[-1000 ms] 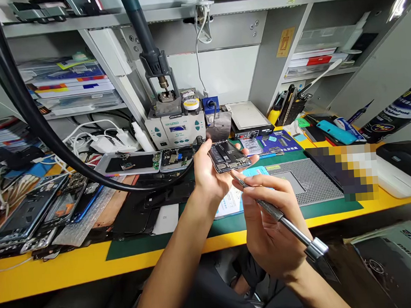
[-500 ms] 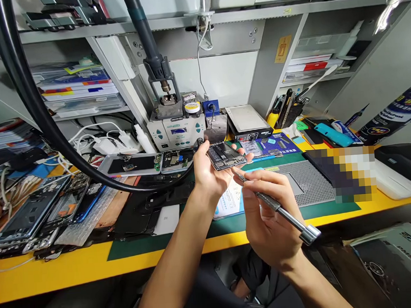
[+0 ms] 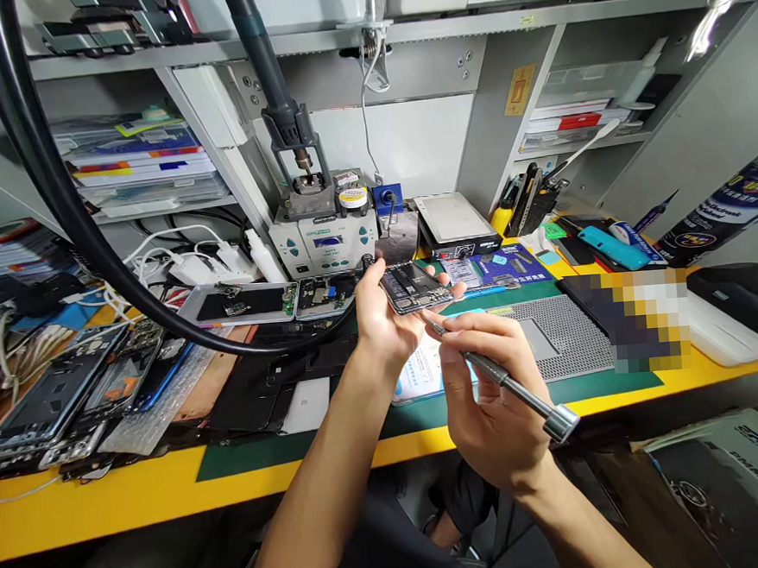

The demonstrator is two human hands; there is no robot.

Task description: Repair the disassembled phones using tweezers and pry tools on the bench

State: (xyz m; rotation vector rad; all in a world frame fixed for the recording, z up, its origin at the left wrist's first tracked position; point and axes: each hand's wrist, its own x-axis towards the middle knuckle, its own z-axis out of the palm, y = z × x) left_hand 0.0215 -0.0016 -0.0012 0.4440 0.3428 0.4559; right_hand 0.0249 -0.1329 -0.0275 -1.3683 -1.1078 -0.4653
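Note:
An opened smartphone (image 3: 416, 286) with its inner parts showing lies in my left hand (image 3: 381, 314), gripped at its edges between thumb and fingers above the bench. My right hand (image 3: 494, 388) is closed around a metal screwdriver (image 3: 516, 389), held like a pen. Its thick round end points down to the right, toward me. The thin tip reaches the phone's lower edge; whether it touches cannot be made out. Beneath the hands lies a light sheet (image 3: 417, 372) with blue edges on a green mat (image 3: 267, 456).
A black hose (image 3: 102, 269) loops across the left side. Opened phones (image 3: 55, 393) pile up at left. A soldering station (image 3: 324, 244) and a flat grey box (image 3: 456, 220) stand behind. To the right are a perforated metal plate (image 3: 568, 336) and a large spray can (image 3: 727, 199).
The right hand and screwdriver have shifted slightly left, bringing the tip closer to the phone's lower edge. The left hand still holds the phone in much the same place.

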